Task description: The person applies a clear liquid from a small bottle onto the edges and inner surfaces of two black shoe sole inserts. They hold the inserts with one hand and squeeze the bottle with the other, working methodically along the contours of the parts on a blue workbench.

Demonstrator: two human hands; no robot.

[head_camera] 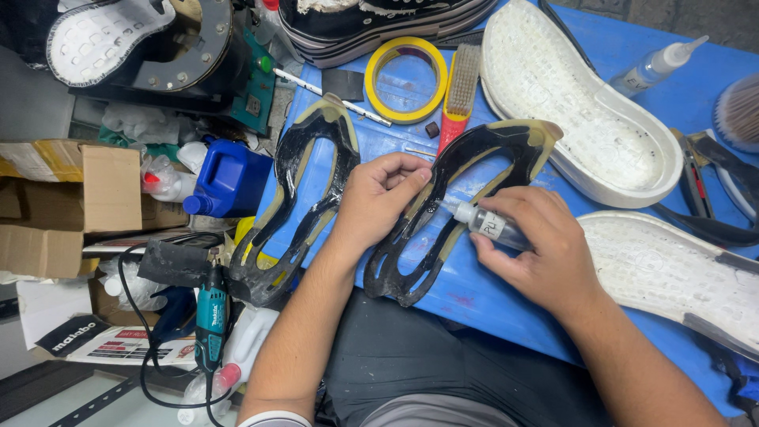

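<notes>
Head view, only angle we have: right hand (545, 257) wrapped around a small clear squeeze bottle (492, 225), fingers closed on its body, nozzle aimed left at the black outsole piece (443, 209) lying on the blue table (474, 292). Left hand (378, 198) has fingers pressed together flat on the inner edge of that outsole, pinning it down, fingertips just beside the nozzle. Second black outsole (304, 205) sits left of it, heel hanging over the table edge near a teal rotary tool (211, 316). Two white midsoles (593, 119) (672, 273) to the right, the nearer one touching the right wrist area. Risks as I see them: squeeze too hard and liquid floods past the narrow rubber strips onto the table or the left fingertips; fingers that close to the tip could get bonded or smeared; the outsole is thin and cut-out, so it may flex or slide if the left hand lifts; yellow tape roll (409, 79) and brush (458, 95) are near enough to catch drips; the overhanging outsole could get knocked off by an elbow
</notes>
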